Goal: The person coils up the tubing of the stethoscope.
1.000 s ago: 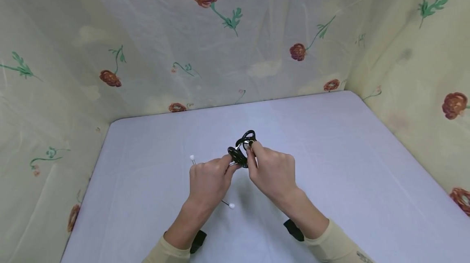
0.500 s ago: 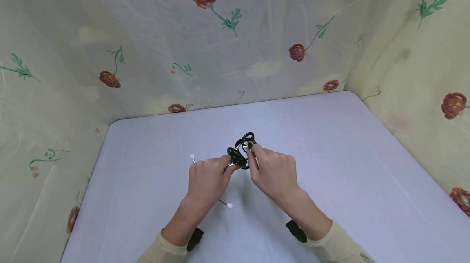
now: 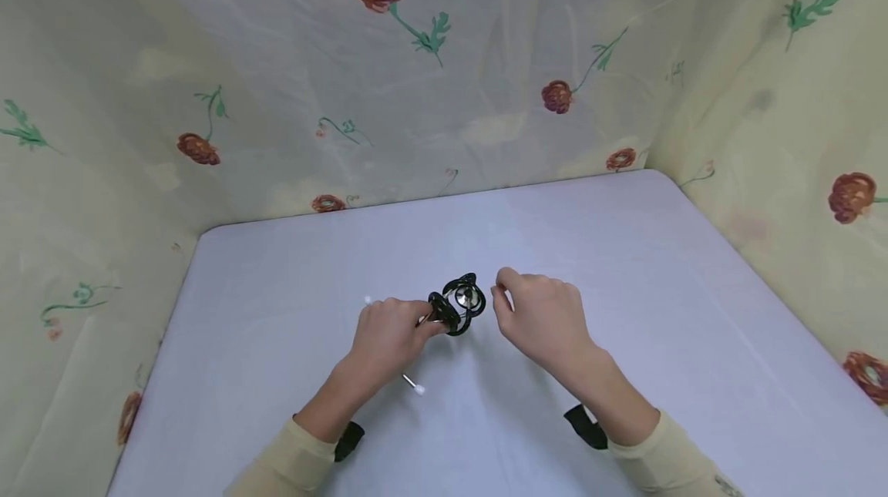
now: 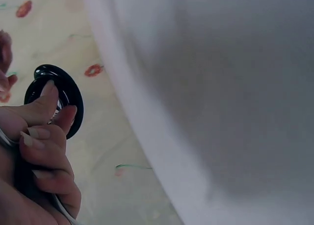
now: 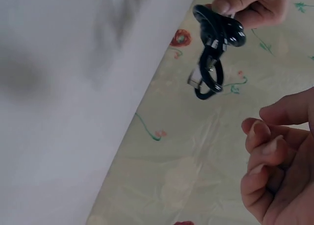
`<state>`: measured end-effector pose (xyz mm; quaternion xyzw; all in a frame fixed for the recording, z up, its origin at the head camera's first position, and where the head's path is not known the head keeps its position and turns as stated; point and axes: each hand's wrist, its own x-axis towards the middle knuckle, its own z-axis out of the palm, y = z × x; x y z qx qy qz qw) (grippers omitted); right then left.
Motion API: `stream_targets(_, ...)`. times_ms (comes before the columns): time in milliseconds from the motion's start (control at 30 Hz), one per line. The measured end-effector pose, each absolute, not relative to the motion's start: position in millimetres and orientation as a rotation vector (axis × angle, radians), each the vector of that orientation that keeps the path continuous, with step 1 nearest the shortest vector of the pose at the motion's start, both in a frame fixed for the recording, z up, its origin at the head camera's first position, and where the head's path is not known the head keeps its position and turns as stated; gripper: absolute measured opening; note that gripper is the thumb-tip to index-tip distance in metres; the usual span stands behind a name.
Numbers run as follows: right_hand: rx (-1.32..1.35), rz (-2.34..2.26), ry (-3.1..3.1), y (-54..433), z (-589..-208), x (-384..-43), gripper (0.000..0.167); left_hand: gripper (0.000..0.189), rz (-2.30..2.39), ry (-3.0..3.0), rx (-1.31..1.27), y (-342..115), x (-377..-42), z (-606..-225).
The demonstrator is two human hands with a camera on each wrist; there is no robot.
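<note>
A stethoscope with its black tubing [image 3: 444, 313] wound into loops is held above the table. My left hand [image 3: 390, 335] grips it, thumb and fingers pinching the coil and metal tubes. Its round silver chest piece [image 3: 467, 297] sits within the loops on the right. White ear tips [image 3: 419, 389] stick out on either side of the left hand. In the left wrist view, the curled fingers [image 4: 46, 154] wrap the metal part below the black coil [image 4: 74, 95]. My right hand [image 3: 544, 316] hovers apart to the right, fingers loosely curled, holding nothing; the right wrist view shows a gap to the tubing [image 5: 212, 36].
The table under a pale cloth [image 3: 291, 273] extends around both hands. Floral-patterned curtains [image 3: 486, 58] enclose its back and sides. Black straps [image 3: 586, 428] show at both wrists.
The right hand has let go of the stethoscope's chest piece end and moved right. The left hand keeps its grip, and the coil has come slightly lower, with the chest piece now showing.
</note>
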<state>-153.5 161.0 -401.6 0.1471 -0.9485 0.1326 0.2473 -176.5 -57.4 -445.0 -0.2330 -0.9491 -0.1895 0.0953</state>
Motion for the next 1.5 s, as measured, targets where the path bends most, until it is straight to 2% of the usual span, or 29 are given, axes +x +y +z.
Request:
stream_targets(467, 0.480, 0.403, -2.812, 166, -405, -148, 0.010, 0.026, -0.589, -3.062, -0.774, -71, -200, -478)
stream_targets(800, 0.508, 0.413, -2.820, 169, -403, -145, 0.012, 0.033, -0.602, -3.077, -0.818, -68, -198, -474)
stream_targets(1100, 0.503, 0.427, -2.824, 172, -403, -144, 0.011, 0.032, -0.587, -3.079, -0.891, -67, -197, -473)
stream_targets(1500, 0.508, 0.457, -2.839, 170, -405, -145, 0.011, 0.036, -0.381, -3.017, -0.905, -68, -193, -473)
